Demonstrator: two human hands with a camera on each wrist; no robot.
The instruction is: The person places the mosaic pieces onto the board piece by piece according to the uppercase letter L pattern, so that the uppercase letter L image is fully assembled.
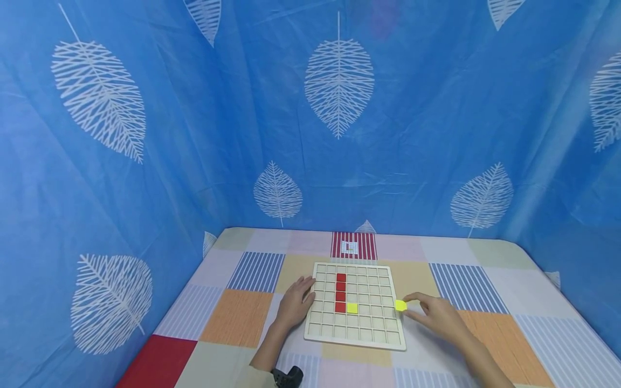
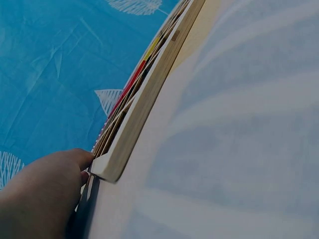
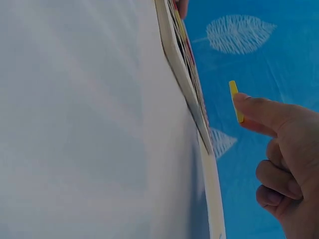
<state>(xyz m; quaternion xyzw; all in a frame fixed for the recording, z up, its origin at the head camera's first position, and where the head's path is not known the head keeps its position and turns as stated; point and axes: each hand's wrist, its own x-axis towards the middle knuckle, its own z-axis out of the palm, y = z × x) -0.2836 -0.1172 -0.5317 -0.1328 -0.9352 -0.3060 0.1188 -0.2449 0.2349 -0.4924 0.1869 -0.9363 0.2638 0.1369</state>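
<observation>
A pale grid board point(image 1: 359, 343) lies on the table with a column of several red square tiles point(image 1: 341, 287) in its cells. One yellow tile point(image 1: 351, 308) sits in the cell right of the lowest red one. My left hand point(image 1: 294, 303) rests against the board's left edge, fingertips at the rim. Between thumb and forefinger my right hand point(image 1: 439, 317) pinches another yellow square tile point(image 1: 400, 305), just off the board's right edge. In the right wrist view this tile point(image 3: 234, 92) shows edge-on, held above table level, the other fingers curled in.
A small card point(image 1: 349, 247) with a printed grid pattern in red and yellow lies behind the board. The patchwork cloth point(image 1: 237, 318) covers the table. Blue leaf-print curtain point(image 1: 388, 178) hangs along the back and both sides.
</observation>
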